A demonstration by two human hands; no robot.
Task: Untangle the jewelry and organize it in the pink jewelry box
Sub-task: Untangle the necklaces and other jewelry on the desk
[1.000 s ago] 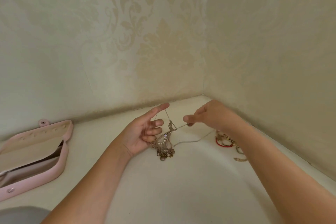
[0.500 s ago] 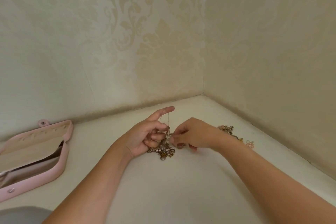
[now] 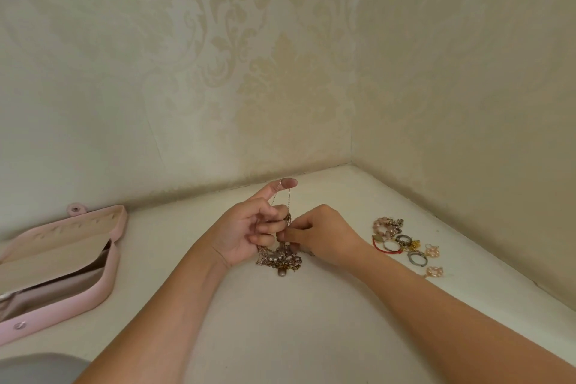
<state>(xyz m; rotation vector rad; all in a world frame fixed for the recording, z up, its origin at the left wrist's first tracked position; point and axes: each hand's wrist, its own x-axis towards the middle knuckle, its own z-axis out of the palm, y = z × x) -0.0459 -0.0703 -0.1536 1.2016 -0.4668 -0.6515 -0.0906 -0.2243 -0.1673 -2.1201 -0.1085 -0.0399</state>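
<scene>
Ahead, two wallpapered walls (image 3: 156, 72) close the worktop's (image 3: 280, 337) far corner; the widest room is nearside. The pink jewelry box (image 3: 106, 284) lies open at far left, with sorted pieces (image 3: 405, 246) on the right. The tangled jewelry (image 3: 280, 260) rests between the hands. Its chain (image 3: 289, 196) is looped over the left hand's (image 3: 246, 231) raised index, the other fingers curled on it. The right hand's (image 3: 324, 237) fingers pinch the tangle's top.

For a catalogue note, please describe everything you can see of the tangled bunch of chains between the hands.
The tangled bunch of chains is a knot of thin metal strands, golden-brown and silvery, with pale beads and a round dark pendant at its bottom. It seems to rest on the white table. One fine strand rises and loops over the outstretched index finger of the left hand, whose curled fingers touch its left side. The right hand pinches strands at its top.
</scene>
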